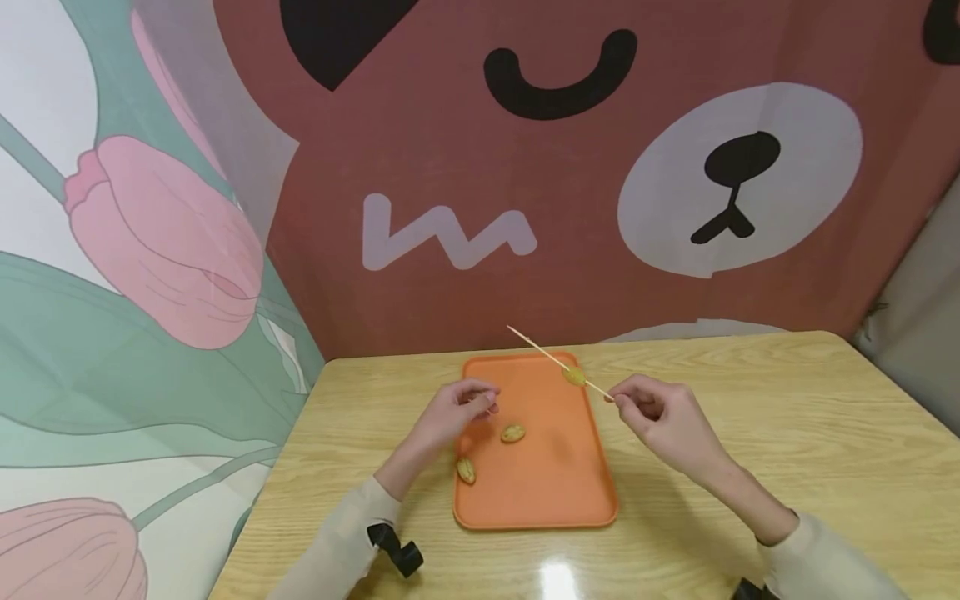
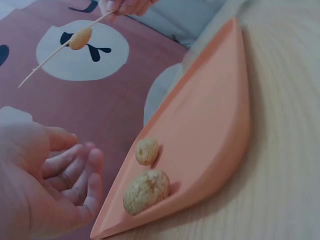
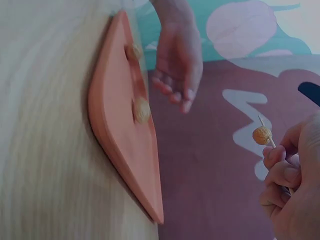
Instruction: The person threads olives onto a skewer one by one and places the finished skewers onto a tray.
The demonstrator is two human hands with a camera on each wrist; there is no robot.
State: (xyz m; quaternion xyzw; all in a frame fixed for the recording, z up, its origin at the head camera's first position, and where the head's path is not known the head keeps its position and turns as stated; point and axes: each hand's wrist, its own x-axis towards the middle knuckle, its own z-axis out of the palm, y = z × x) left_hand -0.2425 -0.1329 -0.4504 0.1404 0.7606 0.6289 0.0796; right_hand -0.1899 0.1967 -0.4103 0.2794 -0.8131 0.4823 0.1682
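Thumb and fingers of the bare right hand (image 1: 667,421), seen in the head view, pinch one end of a thin, pale wooden skewer (image 1: 542,350), which slants up and away to the left over the far end of a rectangular orange tray (image 1: 540,504). Threaded on the skewer, nearer the hand than the free tip, is an oval yellow-brown piece (image 1: 574,377). Two similar wrinkled, oval tan pieces (image 1: 513,434) lie on the tray, one toward its middle, the other at its left edge. The left hand (image 1: 453,410), its fingers slightly bent, is above the tray's left side. Beneath is a light wood-grain table (image 1: 765,408); behind stands a printed backdrop (image 1: 465,133) with a reddish-brown bear and pink tulips. From the left wrist, the left hand shows its fingers loosely curled and parted from the thumb, holding nothing, with the two loose pieces near each other on the tray. From the right wrist, the right hand's fingers are closed tightly on the skewer, and the threaded piece sits just beyond the fingertips.
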